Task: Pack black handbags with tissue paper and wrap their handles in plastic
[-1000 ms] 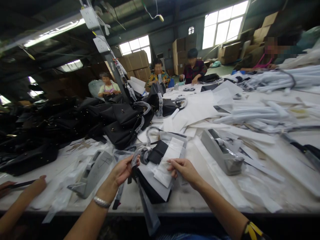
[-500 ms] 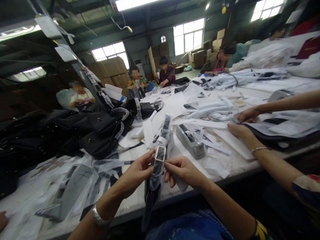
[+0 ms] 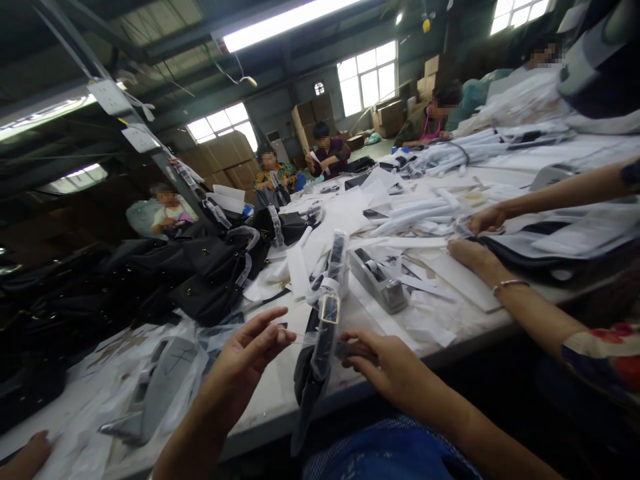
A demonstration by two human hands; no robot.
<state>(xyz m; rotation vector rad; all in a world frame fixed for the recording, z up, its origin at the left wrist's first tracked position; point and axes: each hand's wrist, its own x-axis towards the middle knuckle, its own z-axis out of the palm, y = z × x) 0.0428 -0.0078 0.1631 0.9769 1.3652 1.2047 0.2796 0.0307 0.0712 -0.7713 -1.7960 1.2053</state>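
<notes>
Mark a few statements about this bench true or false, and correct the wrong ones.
1. The buckle is gold-coloured. True.
2. The left hand grips the buckle. False: the left hand is apart from it.
3. The pile of black bags lies at the picture's right. False: the pile is at its left.
4. A grey dispenser stands beyond the right hand. True.
5. A co-worker's arm wears a bracelet. True.

The person's bare left hand and bare right hand have slim fingers and uncovered forearms, while the front of the body wears a vivid blue, softly creased cloth garment, bordered along its upper edge by finely checked blue-and-pale fabric whose tiny squares partly blur together.
</notes>
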